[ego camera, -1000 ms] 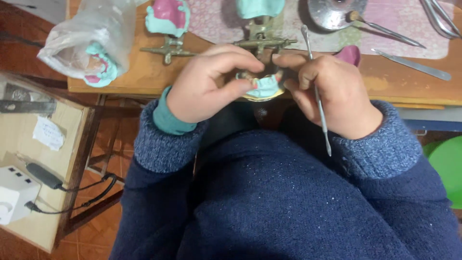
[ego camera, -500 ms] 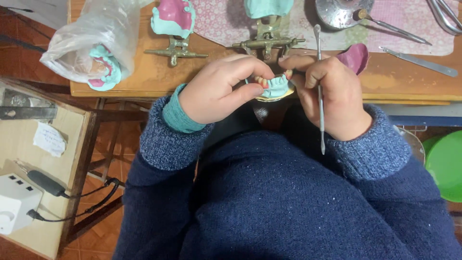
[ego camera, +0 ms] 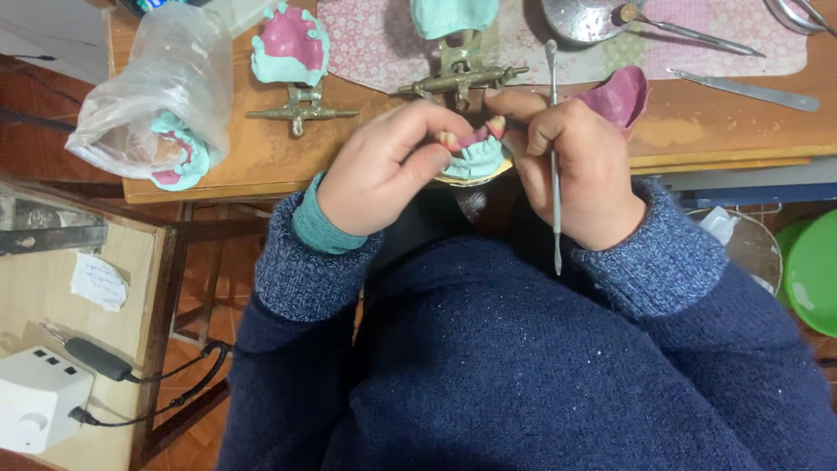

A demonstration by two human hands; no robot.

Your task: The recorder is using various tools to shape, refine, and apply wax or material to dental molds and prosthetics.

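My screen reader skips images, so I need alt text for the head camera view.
Both hands hold a teal dental cast with pink wax and teeth at a wooden table; the right hand also holds a thin metal tool, the left hand steadies the cast.

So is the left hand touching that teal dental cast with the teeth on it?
Touching. The head view shows the left hand with its thumb and fingers wrapped against the teal dental cast, no gap between them.
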